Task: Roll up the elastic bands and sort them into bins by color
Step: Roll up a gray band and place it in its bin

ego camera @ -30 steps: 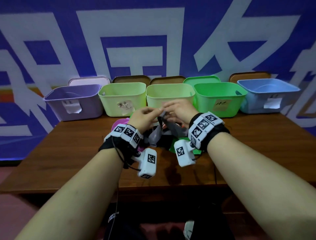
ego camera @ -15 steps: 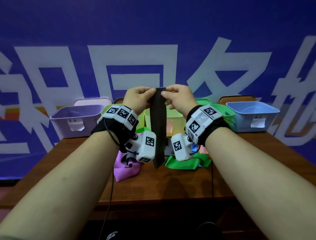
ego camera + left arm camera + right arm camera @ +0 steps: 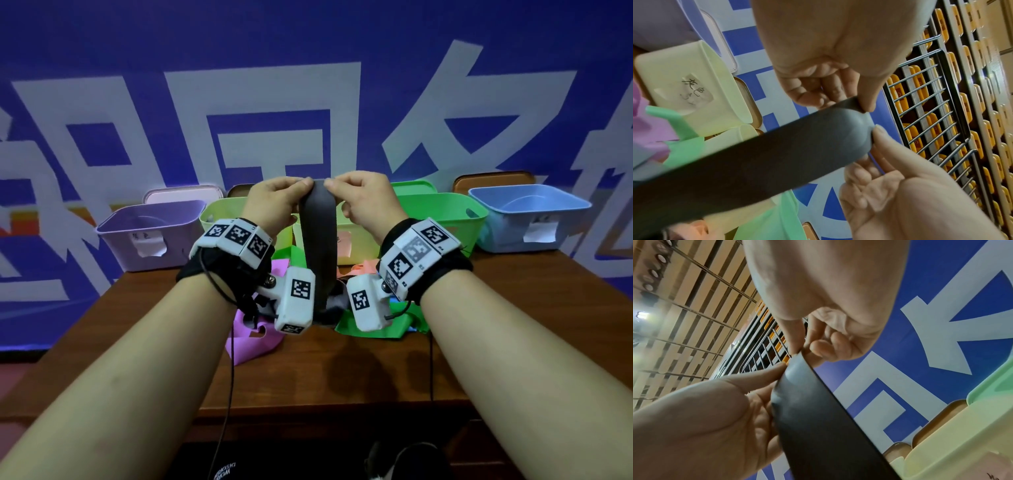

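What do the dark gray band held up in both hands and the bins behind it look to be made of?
Gray band: seemingly thin rubber or latex, matte with a slight sheen; it hangs limp and bulges smoothly where the left hand and right hand pinch it. Bins, such as the purple bin: apparently molded plastic, smooth pastel walls with rounded rims.

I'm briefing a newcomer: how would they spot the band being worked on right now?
Look above the wooden table, before the row of bins. Both hands pinch the top of a dark grey elastic band hanging straight down. The other bands, pink and green, lie crumpled on the table.
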`<control>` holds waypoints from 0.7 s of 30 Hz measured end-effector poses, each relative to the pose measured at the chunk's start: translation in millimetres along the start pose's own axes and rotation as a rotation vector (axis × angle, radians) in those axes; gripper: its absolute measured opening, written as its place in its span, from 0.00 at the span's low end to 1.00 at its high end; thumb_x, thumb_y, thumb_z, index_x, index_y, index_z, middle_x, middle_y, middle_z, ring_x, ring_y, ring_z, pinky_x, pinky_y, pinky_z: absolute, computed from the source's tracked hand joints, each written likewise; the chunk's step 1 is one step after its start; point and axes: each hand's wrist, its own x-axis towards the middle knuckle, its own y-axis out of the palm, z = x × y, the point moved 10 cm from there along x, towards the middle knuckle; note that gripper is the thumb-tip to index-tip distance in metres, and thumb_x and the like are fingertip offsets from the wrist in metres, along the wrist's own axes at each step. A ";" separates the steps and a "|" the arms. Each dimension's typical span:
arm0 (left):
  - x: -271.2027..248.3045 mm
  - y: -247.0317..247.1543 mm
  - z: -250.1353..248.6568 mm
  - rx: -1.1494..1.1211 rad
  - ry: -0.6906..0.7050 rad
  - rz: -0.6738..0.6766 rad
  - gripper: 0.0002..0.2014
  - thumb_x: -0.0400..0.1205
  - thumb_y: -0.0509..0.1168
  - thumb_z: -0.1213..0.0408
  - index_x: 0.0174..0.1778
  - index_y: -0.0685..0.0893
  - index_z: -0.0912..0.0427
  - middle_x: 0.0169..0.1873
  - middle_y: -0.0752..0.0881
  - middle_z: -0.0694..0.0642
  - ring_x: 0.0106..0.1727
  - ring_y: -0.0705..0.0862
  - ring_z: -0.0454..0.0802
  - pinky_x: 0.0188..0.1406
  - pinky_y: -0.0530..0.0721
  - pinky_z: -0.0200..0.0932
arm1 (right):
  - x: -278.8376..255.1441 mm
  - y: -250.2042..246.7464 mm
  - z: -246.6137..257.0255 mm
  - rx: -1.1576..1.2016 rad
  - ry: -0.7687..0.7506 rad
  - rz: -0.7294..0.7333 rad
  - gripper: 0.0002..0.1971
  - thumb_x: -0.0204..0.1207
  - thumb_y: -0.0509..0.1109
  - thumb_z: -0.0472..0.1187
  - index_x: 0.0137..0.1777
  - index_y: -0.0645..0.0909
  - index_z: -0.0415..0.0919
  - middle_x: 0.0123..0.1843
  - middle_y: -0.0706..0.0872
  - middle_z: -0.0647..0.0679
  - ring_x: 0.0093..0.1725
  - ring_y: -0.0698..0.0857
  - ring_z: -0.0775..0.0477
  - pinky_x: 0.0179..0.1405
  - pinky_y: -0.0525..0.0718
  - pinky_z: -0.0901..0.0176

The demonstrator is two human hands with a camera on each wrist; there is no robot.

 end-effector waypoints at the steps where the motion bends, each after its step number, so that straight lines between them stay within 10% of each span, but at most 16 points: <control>1: -0.7 2.3 1.4 -0.020 -0.006 0.009 0.06 0.83 0.65 0.62 0.45 0.86 0.58 0.44 0.87 0.58 0.44 0.83 0.50 0.48 0.79 0.45 | 0.0 0.2 -3.0 0.001 0.003 -0.006 0.09 0.79 0.70 0.42 0.36 0.83 0.46 0.29 0.80 0.51 0.25 0.73 0.54 0.18 0.68 0.71; 5: -0.6 4.6 2.2 -0.037 0.008 0.004 0.06 0.83 0.66 0.63 0.41 0.86 0.58 0.34 0.85 0.54 0.36 0.82 0.47 0.42 0.80 0.41 | 1.6 -0.5 -10.4 0.047 0.010 -0.009 0.07 0.78 0.70 0.39 0.38 0.83 0.45 0.26 0.79 0.57 0.22 0.73 0.63 0.22 0.69 0.72; 10: 1.3 3.2 -2.1 0.026 0.045 0.000 0.07 0.82 0.67 0.61 0.47 0.87 0.61 0.48 0.88 0.62 0.48 0.85 0.53 0.58 0.83 0.52 | 2.9 -0.9 -6.2 0.027 -0.009 -0.017 0.04 0.77 0.71 0.38 0.42 0.85 0.44 0.30 0.81 0.57 0.26 0.77 0.65 0.24 0.71 0.75; 21: 2.8 -1.0 -22.1 0.032 0.064 0.012 0.05 0.81 0.68 0.63 0.40 0.86 0.55 0.36 0.86 0.52 0.39 0.81 0.47 0.41 0.78 0.41 | 3.3 -7.3 16.2 0.035 -0.026 -0.069 0.06 0.77 0.71 0.40 0.46 0.88 0.39 0.34 0.84 0.54 0.28 0.79 0.63 0.26 0.73 0.75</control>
